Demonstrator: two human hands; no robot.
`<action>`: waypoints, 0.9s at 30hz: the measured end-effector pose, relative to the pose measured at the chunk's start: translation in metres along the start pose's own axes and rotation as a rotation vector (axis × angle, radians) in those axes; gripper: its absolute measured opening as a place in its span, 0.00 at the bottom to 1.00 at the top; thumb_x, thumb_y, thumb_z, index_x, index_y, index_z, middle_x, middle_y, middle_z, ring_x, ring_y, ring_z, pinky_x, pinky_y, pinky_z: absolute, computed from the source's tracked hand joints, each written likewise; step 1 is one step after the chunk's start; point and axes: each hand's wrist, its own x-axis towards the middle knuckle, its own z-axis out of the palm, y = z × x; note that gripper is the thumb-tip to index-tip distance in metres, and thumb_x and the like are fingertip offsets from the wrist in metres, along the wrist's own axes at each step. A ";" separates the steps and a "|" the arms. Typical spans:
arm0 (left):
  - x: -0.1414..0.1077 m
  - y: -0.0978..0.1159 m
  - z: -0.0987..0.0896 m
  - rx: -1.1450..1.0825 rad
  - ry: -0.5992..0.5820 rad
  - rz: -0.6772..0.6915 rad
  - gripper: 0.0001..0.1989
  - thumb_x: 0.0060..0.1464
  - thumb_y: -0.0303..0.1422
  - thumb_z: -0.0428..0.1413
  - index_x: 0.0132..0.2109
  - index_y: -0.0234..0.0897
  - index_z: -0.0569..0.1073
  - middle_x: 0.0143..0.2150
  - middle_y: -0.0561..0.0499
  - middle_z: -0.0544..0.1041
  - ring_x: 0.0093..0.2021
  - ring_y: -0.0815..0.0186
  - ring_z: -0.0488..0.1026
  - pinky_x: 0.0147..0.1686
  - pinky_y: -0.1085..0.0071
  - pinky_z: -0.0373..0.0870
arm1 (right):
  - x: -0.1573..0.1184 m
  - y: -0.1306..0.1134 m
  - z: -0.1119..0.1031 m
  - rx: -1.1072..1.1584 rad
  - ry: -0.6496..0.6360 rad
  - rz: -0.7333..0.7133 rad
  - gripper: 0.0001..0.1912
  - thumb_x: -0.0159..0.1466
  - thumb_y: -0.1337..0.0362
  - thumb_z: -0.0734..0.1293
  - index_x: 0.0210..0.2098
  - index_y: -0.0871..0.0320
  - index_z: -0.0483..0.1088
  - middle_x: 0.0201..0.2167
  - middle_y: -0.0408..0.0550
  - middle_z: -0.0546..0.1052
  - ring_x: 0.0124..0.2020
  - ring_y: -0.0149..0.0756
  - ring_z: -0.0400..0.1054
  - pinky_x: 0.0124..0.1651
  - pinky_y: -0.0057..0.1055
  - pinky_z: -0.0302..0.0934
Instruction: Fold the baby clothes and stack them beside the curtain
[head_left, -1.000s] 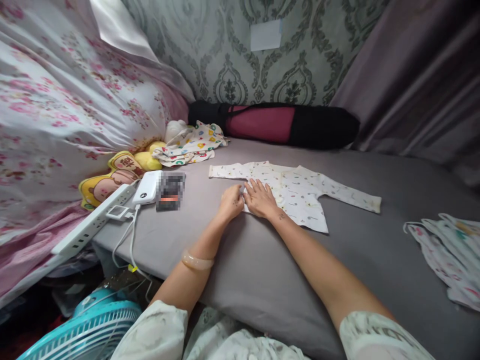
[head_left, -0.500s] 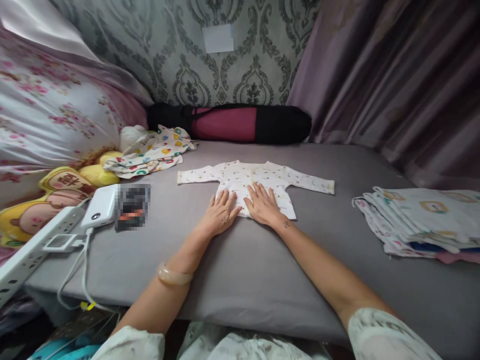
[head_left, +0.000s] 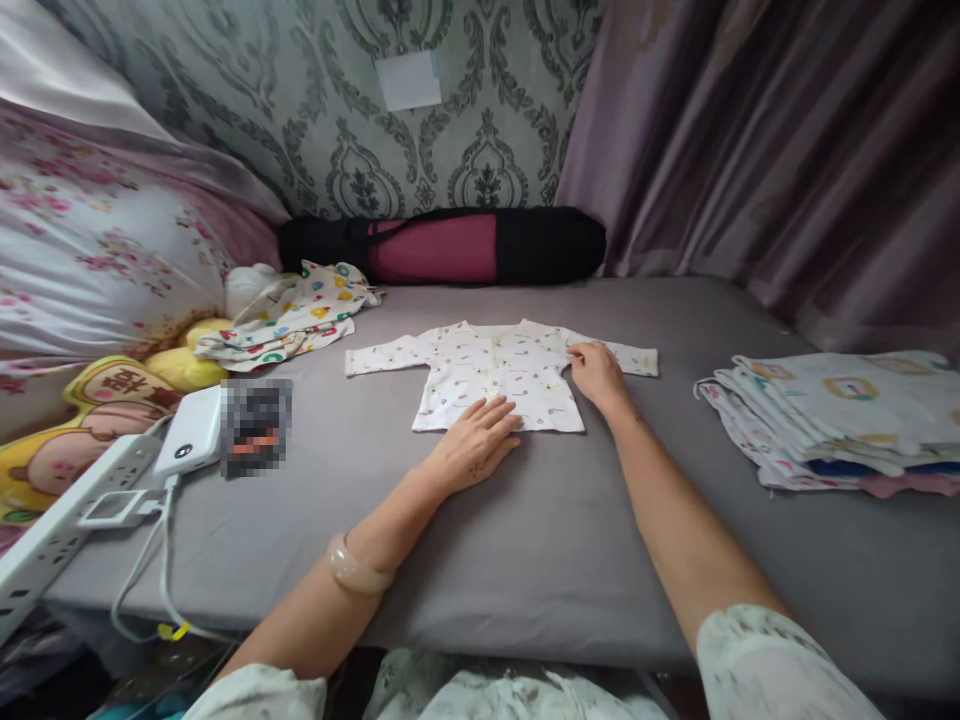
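A small white printed shirt (head_left: 499,378) lies flat near the middle of a grey sheet (head_left: 510,560), its neck away from the person, its hem toward them and both sleeves stretched out sideways. The laying-out looks nearly finished: the body is smooth and the hem fairly straight. No fold shows in it yet, and the area by the right sleeve appears to be getting attention.

The left hand (head_left: 476,448) rests palm down over the hem, its fingers extended and slightly spread. The right hand (head_left: 598,374) is at the shirt's right side, where the sleeve meets the body, its fingers curled with the tips close together; whether they pinch the cloth, I cannot tell.

The sheet seems to cover a bed. Well to the right sits a stack of folded cloths (head_left: 847,415); to the left lie a crumpled colourful cloth (head_left: 307,312), a white power bank (head_left: 191,430) and a power strip (head_left: 71,525). Behind, a long black-and-maroon bag (head_left: 435,250) lies along the patterned wall (head_left: 360,165), with a mauve curtain (head_left: 720,150) at the right.
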 end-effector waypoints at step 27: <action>0.002 -0.009 0.000 0.077 0.081 -0.424 0.27 0.67 0.43 0.36 0.65 0.34 0.61 0.69 0.41 0.58 0.71 0.56 0.48 0.68 0.52 0.46 | -0.018 -0.041 -0.003 -0.235 -0.119 -0.109 0.26 0.69 0.69 0.50 0.65 0.66 0.59 0.64 0.61 0.62 0.64 0.48 0.53 0.64 0.41 0.47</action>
